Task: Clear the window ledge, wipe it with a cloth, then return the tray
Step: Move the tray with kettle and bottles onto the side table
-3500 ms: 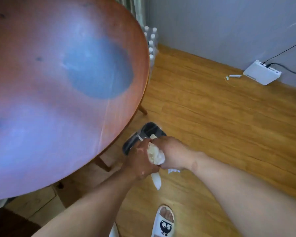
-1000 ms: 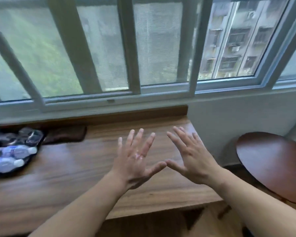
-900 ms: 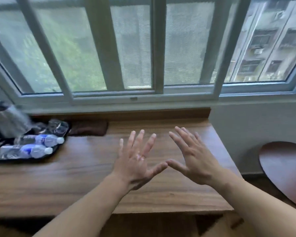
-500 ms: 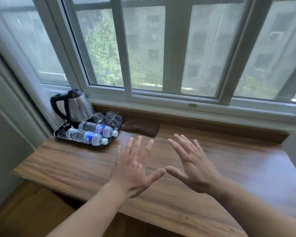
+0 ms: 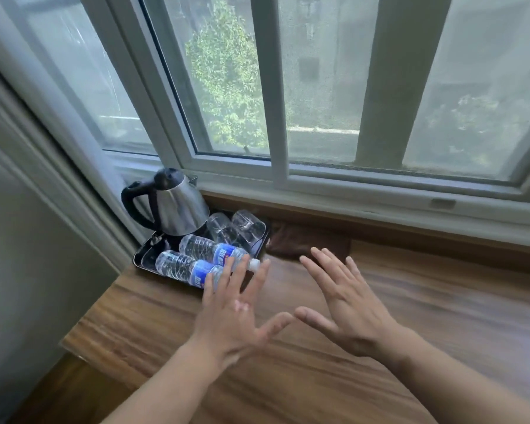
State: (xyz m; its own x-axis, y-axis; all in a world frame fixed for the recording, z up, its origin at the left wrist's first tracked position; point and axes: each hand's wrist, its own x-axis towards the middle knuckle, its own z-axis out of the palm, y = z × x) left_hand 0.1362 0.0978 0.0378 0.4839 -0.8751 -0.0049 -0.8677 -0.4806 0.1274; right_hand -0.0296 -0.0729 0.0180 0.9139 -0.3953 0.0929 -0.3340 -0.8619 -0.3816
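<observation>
Both hands up over the wooden window ledge (image 5: 380, 347), palms down, fingers spread, nothing in either. Left hand (image 5: 231, 319) is released; its fingertips overlap the near-right end of the tray in view, in front of the near bottle's cap end, but can't tell if they touch anything. Right hand (image 5: 346, 310) is also released, to the right of the left, thumb tips nearly meeting, near the cloth but apart from it.

Black tray (image 5: 143, 258) sits at the far-left corner of the ledge, close to the window frame (image 5: 349, 185) & the left wall. On it:
- steel kettle (image 5: 178, 206) w/ black handle & lid, upright, far-left part of tray
- 2 clear glasses (image 5: 239, 229), just right of the kettle, look to be lying on their sides, openings toward the camera; hard to be sure
- 2 water bottles w/ blue labels lying on their sides, caps pointing right: far bottle (image 5: 210, 250) & near bottle (image 5: 181, 267), side by side, touching or almost

Dark brown cloth (image 5: 306, 243) lies bunched flat on the ledge, just right of the tray, against the raised wood strip below the window.

Rest of ledge surface to the right is bare wood. Outside the glass: green tree (image 5: 227, 81), blurry buildings.
</observation>
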